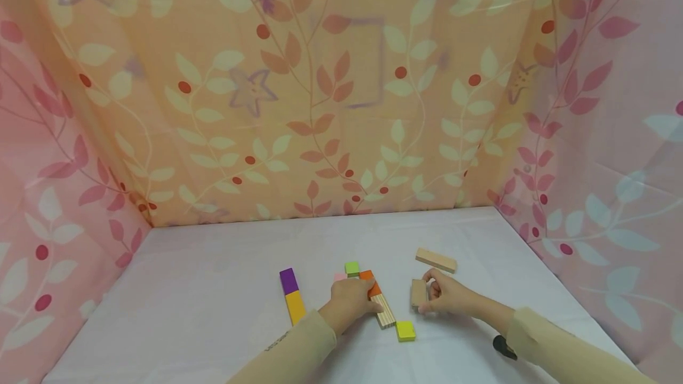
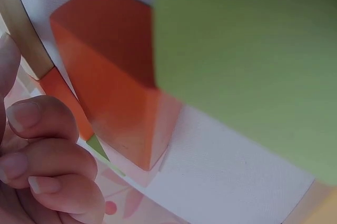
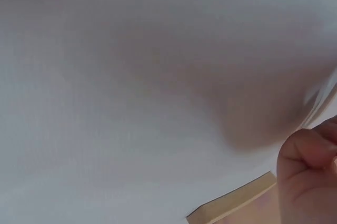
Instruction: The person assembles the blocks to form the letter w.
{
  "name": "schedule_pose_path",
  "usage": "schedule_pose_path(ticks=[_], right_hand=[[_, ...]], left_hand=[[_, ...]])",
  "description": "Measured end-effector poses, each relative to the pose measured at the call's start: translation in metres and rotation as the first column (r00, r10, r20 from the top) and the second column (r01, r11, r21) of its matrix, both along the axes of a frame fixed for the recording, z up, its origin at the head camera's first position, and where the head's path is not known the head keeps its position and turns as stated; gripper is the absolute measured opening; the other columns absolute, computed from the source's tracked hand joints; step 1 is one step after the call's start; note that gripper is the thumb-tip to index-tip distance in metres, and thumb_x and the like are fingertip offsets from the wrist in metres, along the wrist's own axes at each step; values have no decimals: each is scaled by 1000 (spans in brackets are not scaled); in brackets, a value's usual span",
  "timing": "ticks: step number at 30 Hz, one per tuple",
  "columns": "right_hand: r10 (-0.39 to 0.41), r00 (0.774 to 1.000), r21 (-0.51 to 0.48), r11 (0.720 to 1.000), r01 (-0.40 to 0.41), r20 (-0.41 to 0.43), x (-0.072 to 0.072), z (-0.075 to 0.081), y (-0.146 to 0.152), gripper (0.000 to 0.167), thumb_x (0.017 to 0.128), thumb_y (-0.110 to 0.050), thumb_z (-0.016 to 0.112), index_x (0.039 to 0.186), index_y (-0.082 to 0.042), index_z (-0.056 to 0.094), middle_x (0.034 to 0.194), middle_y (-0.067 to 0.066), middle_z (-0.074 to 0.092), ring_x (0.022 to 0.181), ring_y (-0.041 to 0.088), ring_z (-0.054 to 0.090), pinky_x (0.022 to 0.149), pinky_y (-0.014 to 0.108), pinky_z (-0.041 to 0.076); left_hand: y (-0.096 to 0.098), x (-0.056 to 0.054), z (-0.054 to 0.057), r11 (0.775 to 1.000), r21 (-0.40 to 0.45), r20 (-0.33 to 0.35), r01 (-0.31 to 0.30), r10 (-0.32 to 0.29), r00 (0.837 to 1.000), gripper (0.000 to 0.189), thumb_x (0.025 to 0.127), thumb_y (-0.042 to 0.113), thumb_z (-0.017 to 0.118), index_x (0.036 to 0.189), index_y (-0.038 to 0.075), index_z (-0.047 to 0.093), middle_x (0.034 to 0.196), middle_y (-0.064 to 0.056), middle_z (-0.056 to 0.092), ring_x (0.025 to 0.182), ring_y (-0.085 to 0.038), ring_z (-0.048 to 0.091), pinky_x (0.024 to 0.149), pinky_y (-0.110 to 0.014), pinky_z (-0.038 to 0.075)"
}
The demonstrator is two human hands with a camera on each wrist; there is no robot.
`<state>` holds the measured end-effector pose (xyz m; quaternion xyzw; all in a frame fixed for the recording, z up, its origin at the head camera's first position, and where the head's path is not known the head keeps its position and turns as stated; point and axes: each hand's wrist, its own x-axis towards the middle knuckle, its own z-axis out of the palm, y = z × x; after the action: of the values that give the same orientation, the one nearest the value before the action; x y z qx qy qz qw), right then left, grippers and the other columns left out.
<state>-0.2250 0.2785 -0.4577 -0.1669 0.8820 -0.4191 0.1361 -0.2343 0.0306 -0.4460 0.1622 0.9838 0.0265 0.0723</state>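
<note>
In the head view my left hand [image 1: 349, 301] touches the left side of a row made of an orange block [image 1: 370, 282] and a pale wooden piece with lengthwise lines [image 1: 385, 313]. Its thumb lies against the wood. The left wrist view shows the left fingers [image 2: 58, 155] loosely bent beside that row, with a larger-looking orange block [image 2: 113, 71] close by. My right hand [image 1: 445, 296] pinches a short plain wooden block [image 1: 418, 294] between thumb and fingers, right of the row. The right wrist view hides that block and shows only part of the hand [image 3: 310, 176].
A yellow block [image 1: 405, 331] sits at the row's near end, a green block [image 1: 352, 268] and a pink block [image 1: 340, 277] at its far end. Purple [image 1: 289, 281] and amber [image 1: 295, 308] blocks lie left; a wooden plank [image 1: 436, 259] lies beyond my right hand. Patterned cloth walls surround the table.
</note>
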Motion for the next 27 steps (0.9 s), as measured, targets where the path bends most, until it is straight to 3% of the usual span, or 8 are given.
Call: schedule_pose_path(ticks=[6, 10, 14, 20, 27], right_hand=[[20, 999, 101, 995, -15, -48, 10, -3, -5, 55, 77, -24, 84, 110, 0, 46, 67, -2, 43, 58, 9, 39, 52, 21, 31], [11, 999, 154, 988, -6, -35, 14, -2, -9, 60, 75, -28, 85, 111, 0, 46, 70, 0, 45, 60, 10, 39, 52, 21, 31], [-6, 1000, 170, 985, 6, 3, 14, 1, -10, 59, 78, -28, 83, 114, 2, 47, 70, 2, 46, 60, 12, 40, 52, 22, 31], [-46, 999, 155, 987, 42, 25, 12, 0, -10, 38, 89, -26, 72, 111, -1, 52, 67, 0, 45, 58, 13, 40, 51, 22, 32], [-36, 999, 147, 989, 34, 10, 11, -1, -9, 33, 89, -25, 71, 106, -3, 53, 66, -1, 44, 57, 12, 40, 51, 21, 31]], left_hand=[[0, -1, -2, 1000, 12, 3, 3, -3, 1000, 66, 76, 58, 75, 134, 28, 60, 106, -4, 70, 91, -16, 64, 65, -30, 47], [0, -1, -3, 1000, 23, 11, -2, 2, 1000, 67, 76, 57, 75, 134, 28, 60, 110, -4, 70, 96, -18, 63, 69, -31, 47], [0, -1, -4, 1000, 24, 13, -1, 1, 1000, 67, 76, 57, 75, 135, 28, 60, 111, -4, 69, 97, -18, 63, 70, -32, 48], [1, -1, -3, 1000, -1, 15, 3, -3, 1000, 68, 76, 58, 74, 135, 28, 60, 110, -3, 70, 92, -16, 63, 66, -29, 47], [0, 0, -2, 1000, -3, 8, 10, -10, 1000, 68, 76, 58, 74, 135, 29, 60, 106, -3, 70, 87, -16, 62, 64, -28, 46]])
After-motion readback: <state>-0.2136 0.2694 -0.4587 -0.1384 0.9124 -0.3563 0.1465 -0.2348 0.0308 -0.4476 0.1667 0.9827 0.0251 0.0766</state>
